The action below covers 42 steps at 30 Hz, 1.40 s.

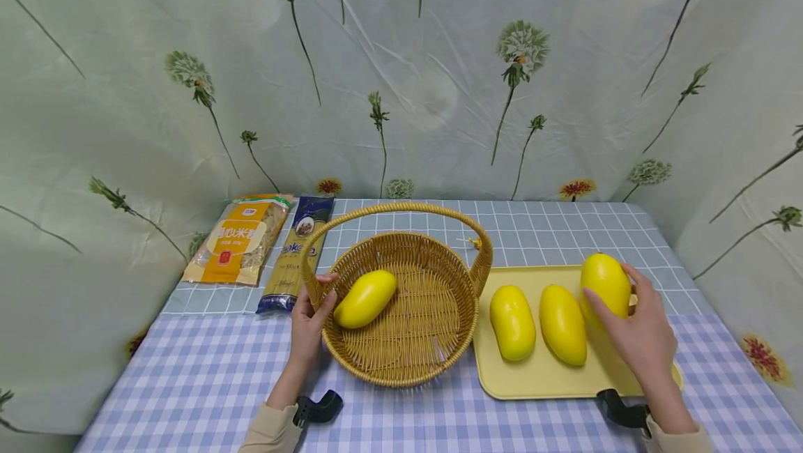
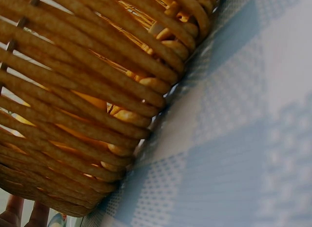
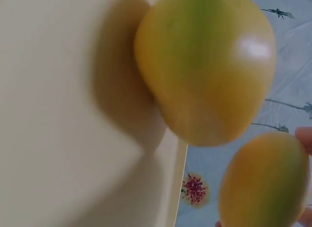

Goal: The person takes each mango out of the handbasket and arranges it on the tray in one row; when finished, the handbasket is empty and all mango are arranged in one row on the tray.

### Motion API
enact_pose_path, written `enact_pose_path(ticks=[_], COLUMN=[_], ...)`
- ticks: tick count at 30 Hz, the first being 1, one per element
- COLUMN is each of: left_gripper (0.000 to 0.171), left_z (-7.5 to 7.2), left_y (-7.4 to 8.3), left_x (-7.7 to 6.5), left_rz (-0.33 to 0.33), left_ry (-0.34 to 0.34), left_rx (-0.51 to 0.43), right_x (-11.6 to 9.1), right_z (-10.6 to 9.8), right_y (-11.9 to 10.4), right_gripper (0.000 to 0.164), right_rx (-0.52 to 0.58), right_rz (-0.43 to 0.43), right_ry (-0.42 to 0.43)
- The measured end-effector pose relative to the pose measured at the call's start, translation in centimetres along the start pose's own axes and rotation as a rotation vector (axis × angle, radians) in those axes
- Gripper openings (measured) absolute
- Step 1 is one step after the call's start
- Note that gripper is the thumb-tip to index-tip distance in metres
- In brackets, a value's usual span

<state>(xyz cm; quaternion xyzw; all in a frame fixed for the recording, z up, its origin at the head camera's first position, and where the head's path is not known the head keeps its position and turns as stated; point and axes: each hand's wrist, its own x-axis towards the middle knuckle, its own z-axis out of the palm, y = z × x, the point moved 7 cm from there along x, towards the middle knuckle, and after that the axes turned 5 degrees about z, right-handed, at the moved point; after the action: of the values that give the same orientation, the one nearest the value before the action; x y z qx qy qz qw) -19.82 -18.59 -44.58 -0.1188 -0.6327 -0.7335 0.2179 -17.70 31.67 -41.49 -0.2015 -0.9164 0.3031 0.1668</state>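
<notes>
My left hand (image 1: pixel 306 333) grips the left rim of a round wicker basket (image 1: pixel 401 378), where its arched handle begins. One yellow mango (image 1: pixel 366 300) lies inside, against the left wall. In the left wrist view the woven wall (image 2: pixel 73 114) fills much of the picture, with fingertips (image 2: pixel 36 215) at the lower left corner. Over the right part of a yellow tray (image 1: pixel 533 389), my right hand (image 1: pixel 647 334) holds a mango (image 1: pixel 603 284) between thumb and fingers. Two more mangoes (image 1: pixel 513 323) lie side by side on the tray. In the right wrist view the held mango (image 3: pixel 263 183) appears raised off the tray.
An orange-and-clear food bag (image 1: pixel 238 240) and a blue-and-gold pasta packet (image 1: pixel 295 258) lie behind and left of the basket. A small yellow item (image 1: pixel 475 242) sits behind the handle. Checked cloth (image 1: pixel 207 383) covers the table, and a floral curtain (image 1: pixel 439 90) hangs behind it.
</notes>
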Motion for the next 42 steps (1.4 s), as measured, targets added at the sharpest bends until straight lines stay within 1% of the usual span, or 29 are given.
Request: enact_pose_path(ticks=[4, 9, 12, 19, 28, 37, 42], left_gripper=[0.029, 0.029, 0.029, 0.029, 0.03, 0.028, 0.027], left_z=[0.0, 0.0, 0.0, 0.0, 0.0, 0.1, 0.1], left_y=[0.0, 0.0, 0.0, -0.1, 0.0, 0.1, 0.2], left_x=[0.0, 0.0, 0.0, 0.0, -0.1, -0.1, -0.1], left_rz=[0.009, 0.012, 0.007, -0.006, -0.019, -0.016, 0.001], left_ry=[-0.002, -0.001, 0.003, 0.009, 0.014, 0.012, 0.005], left_rx=[-0.001, -0.01, -0.013, -0.006, 0.009, 0.008, 0.003], right_x=[-0.1, -0.2, -0.4, -0.4, -0.6, -0.7, -0.7], right_z=[0.0, 0.1, 0.4, 0.8, 1.5, 2.0, 2.2], right_y=[0.3, 0.4, 0.5, 0.6, 0.7, 0.7, 0.6], right_gripper=[0.077, 0.08, 0.081, 0.081, 0.086, 0.089, 0.09], right_rx=[-0.022, -0.082, -0.118, -0.148, -0.183, -0.206, -0.227], right_rz=[0.022, 0.012, 0.006, -0.02, -0.017, -0.008, -0.012], right_ry=[-0.046, -0.135, -0.17, -0.199, -0.289, -0.34, -0.351])
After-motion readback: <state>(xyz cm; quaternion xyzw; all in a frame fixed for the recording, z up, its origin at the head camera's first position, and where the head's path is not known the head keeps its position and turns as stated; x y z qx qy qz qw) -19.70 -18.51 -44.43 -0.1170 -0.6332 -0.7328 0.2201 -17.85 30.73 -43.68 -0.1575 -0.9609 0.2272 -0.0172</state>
